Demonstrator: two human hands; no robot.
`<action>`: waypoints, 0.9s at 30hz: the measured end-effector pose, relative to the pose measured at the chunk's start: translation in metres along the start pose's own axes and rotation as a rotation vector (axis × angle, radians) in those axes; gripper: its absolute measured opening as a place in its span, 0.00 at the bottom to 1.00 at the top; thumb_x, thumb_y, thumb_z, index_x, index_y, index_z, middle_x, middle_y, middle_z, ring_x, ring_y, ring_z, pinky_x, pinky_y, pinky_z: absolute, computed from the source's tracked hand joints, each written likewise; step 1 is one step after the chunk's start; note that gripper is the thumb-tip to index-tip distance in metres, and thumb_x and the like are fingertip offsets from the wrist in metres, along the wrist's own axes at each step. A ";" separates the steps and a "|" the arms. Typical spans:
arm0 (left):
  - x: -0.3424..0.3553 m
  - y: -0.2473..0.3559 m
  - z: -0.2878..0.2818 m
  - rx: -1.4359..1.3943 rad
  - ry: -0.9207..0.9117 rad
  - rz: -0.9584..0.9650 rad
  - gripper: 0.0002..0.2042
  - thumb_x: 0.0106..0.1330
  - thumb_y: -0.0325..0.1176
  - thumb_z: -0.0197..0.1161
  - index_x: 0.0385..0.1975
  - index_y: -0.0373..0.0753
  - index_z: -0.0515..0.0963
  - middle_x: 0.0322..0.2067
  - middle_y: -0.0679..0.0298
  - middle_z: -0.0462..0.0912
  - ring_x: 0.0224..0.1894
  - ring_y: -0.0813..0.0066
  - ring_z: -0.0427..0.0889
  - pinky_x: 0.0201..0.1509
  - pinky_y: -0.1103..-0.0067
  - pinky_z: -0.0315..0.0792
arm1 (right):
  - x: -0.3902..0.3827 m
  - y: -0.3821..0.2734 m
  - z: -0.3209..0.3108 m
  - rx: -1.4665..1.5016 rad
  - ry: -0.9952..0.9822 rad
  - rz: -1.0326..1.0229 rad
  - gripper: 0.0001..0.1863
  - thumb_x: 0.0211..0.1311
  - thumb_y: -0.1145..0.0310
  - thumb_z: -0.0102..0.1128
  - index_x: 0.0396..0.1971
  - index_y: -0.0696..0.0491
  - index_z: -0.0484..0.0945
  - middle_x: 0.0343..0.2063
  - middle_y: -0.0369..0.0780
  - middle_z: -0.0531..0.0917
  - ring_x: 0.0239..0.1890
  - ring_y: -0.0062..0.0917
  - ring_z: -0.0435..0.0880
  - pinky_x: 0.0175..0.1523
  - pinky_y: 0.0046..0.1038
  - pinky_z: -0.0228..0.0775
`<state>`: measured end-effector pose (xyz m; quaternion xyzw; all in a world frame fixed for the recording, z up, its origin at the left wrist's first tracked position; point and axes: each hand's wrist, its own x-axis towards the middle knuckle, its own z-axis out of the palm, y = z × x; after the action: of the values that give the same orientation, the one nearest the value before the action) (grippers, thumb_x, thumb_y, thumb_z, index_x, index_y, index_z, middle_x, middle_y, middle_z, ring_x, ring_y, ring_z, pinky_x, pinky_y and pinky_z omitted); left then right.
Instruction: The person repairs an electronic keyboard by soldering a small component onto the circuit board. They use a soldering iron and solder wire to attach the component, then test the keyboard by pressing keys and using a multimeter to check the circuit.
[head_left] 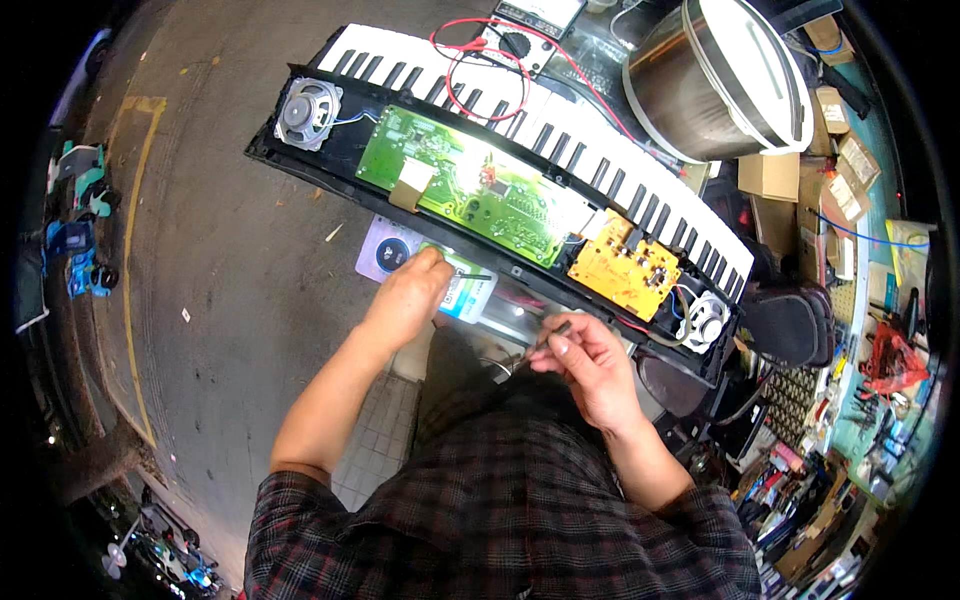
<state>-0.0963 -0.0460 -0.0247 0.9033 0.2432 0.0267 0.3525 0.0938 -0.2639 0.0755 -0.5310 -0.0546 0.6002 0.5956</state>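
Opened electronic keyboard (585,140), bare boards: go gently

Grey floor (250,220) spreads out left, and a cluttered teal workbench (845,375) runs down the right. The keyboard lies across the front, with a steel pot (685,85) beyond it and its green circuit board (465,190) and amber circuit board (620,268) exposed. Right hand (592,370) pinches a slim dark piece (562,328); left hand (408,292) pinches a thin dark rod (472,276), exact kind unclear. I'd keep both clear of the solder joints.
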 end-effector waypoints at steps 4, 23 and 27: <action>-0.004 -0.015 0.003 -0.073 0.063 0.078 0.10 0.64 0.23 0.68 0.45 0.34 0.80 0.45 0.54 0.80 0.49 0.48 0.82 0.53 0.62 0.77 | 0.021 0.002 0.041 -0.068 0.088 -0.251 0.14 0.77 0.76 0.58 0.59 0.59 0.75 0.45 0.39 0.85 0.46 0.23 0.87 0.55 0.26 0.82; 0.099 0.003 -0.041 -0.013 0.526 0.177 0.26 0.53 0.32 0.82 0.53 0.39 0.80 0.42 0.60 0.87 0.43 0.60 0.82 0.47 0.69 0.76 | 0.130 0.011 0.038 -0.754 0.294 -1.095 0.18 0.66 0.83 0.63 0.55 0.60 0.76 0.42 0.46 0.86 0.44 0.36 0.85 0.51 0.32 0.78; 0.105 0.000 -0.037 -0.089 0.502 0.162 0.26 0.52 0.31 0.82 0.52 0.41 0.81 0.40 0.63 0.87 0.38 0.65 0.80 0.41 0.71 0.75 | 0.144 0.016 0.042 -0.742 0.348 -1.202 0.19 0.66 0.83 0.62 0.56 0.61 0.75 0.41 0.47 0.87 0.44 0.35 0.83 0.52 0.33 0.76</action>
<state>-0.0115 0.0253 -0.0098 0.8686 0.2484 0.2888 0.3170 0.0929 -0.1332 -0.0005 -0.6642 -0.4412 0.0180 0.6032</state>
